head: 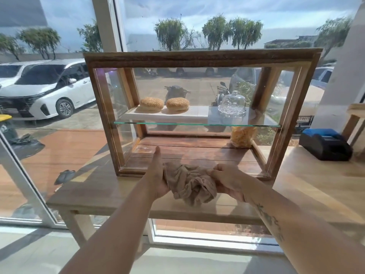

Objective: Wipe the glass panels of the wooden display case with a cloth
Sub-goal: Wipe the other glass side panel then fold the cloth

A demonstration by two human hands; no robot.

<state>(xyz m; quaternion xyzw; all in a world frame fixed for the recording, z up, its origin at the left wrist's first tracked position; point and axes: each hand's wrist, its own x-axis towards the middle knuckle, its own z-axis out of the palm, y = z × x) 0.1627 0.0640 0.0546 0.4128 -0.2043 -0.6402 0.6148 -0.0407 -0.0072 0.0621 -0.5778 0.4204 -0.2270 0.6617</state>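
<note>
Beige cloth (190,187) gripped between left hand (156,179) and right hand (230,179).

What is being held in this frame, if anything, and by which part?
A crumpled beige cloth, held by both hands: the left hand grips its left end, the right hand its right end, the middle sagging between.

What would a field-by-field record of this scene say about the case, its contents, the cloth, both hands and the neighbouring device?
Case: wooden display case on the wooden table
Upper level: glass shelf with two sesame buns and a glass dome
Floor: bag of yellow snacks, right rear corner
Cloth: beige cloth, bunched, before the case
Hands: left hand holds one end, a finger straight; right hand grips the other
Beside: black and blue device, right of case
</note>
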